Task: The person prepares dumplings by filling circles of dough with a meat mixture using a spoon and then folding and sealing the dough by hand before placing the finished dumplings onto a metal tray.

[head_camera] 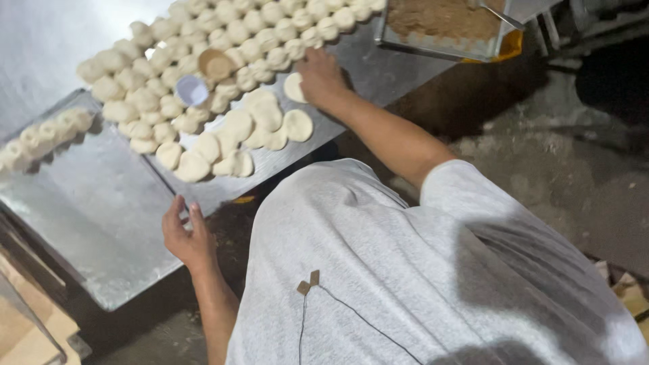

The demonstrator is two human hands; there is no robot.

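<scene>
At tray edge: left hand (186, 236) released, bare metal tray (101, 203) beside | right hand (321, 81) grasping flattened dough disc (293, 88)

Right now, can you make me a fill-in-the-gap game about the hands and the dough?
1. The right hand rests on a flat ____ of dough.
2. The left hand is at the edge of the metal ____, holding nothing.
3. The little white cup sits among the dough ____.
4. The tray at the top holds a ____ filling.

Missing words: disc; tray; balls; brown

dough pieces (236, 125): pale cream | tray (101, 209): dull silver | filling (443, 17): brown | shirt (419, 270): light grey
</scene>
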